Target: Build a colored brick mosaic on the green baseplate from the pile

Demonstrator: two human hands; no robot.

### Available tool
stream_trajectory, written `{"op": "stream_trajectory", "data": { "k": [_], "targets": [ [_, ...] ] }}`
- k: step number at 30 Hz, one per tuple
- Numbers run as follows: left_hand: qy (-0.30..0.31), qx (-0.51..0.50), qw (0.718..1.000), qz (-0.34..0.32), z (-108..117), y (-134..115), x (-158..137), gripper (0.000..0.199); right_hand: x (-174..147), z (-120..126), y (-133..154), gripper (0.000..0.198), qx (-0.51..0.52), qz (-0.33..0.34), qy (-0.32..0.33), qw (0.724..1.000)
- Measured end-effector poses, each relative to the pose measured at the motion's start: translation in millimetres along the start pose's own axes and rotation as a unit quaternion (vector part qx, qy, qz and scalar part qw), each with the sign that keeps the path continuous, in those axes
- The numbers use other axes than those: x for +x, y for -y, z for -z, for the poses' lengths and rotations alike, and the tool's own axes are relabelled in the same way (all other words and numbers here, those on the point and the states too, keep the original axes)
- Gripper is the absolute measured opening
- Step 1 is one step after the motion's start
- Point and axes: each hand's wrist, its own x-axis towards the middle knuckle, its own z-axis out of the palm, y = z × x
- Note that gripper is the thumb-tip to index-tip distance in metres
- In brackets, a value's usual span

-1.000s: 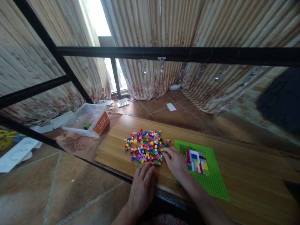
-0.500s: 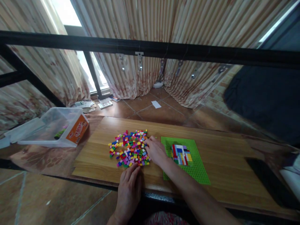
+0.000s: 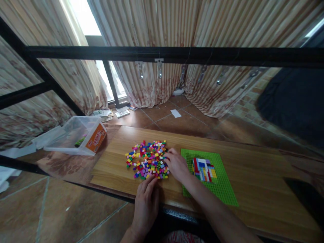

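A loose pile of small multicoloured toy bricks is spread over the wooden board. My right hand reaches into its right edge with bent fingers drawn together; anything between the fingertips is too small to make out. At the pile's near edge rests my left hand, its fingers stretched forward and the fingertips by the closest bricks. To the right lies a green studded baseplate, partly covered by my right forearm. A low block of built-up bricks in red, white, blue and yellow stands on it.
A clear plastic box with an orange label and a few green pieces inside sits left of the wooden board. A dark flat object lies at the right end. Behind runs a black metal bar before striped curtains.
The view has swung a little left, so everything sits farther right in the picture. Both hands stay at nearly the same places by the pile, the right one's fingers shifting slightly.
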Motion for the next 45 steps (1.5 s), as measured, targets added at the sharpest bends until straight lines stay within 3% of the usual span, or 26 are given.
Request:
{"op": "stream_trajectory", "data": {
  "k": [2,5,7,11,20,25,28,32,36,41,45],
  "targets": [
    [-0.018,-0.049,0.998,0.039,3.8,-8.0,7.2,0.035,-8.7,5.6,1.9,0.017,0.048,0.002,-0.015,0.999],
    [-0.033,-0.165,0.978,0.126,8.7,-22.4,25.3,0.037,-24.8,14.8,6.5,0.018,0.175,0.005,0.012,0.984],
    [-0.018,-0.269,0.946,0.182,10.8,-31.6,39.3,0.037,-35.2,20.5,9.9,0.019,0.261,-0.002,0.042,0.964],
    [0.022,-0.405,0.886,0.224,13.5,-45.4,58.7,0.024,-51.4,29.8,14.5,0.017,0.363,-0.018,0.064,0.929],
    [0.068,-0.469,0.825,0.308,13.4,-61.2,53.4,0.028,-71.0,25.1,13.7,0.021,0.405,-0.053,0.069,0.91],
    [0.085,-0.55,0.737,0.384,7.7,-57.0,37.1,0.033,-85.7,14.3,10.8,0.024,0.452,-0.066,0.092,0.885],
    [0.08,-0.581,0.696,0.413,3.1,-50.2,26.7,0.032,-89.0,7.0,1.7,0.023,0.386,-0.072,0.061,0.918],
    [0.036,-0.562,0.702,0.436,-1.1,-40.6,20.9,0.031,-80.6,-4.1,-12.3,0.021,0.183,-0.045,-0.024,0.982],
    [0.015,-0.54,0.712,0.448,-0.2,-34.9,22.4,0.032,-73.5,-12.2,-13.3,0.023,0.083,-0.015,-0.052,0.995],
    [0.011,-0.543,0.71,0.448,0.9,-32.4,21.9,0.03,-81.2,-10.5,5.9,0.026,0.196,-0.026,-0.077,0.977],
    [0.028,-0.554,0.713,0.429,-1.3,-34.1,17.5,0.029,-89.6,-12.5,21.0,0.024,0.373,-0.076,-0.022,0.924]
  ]
}}
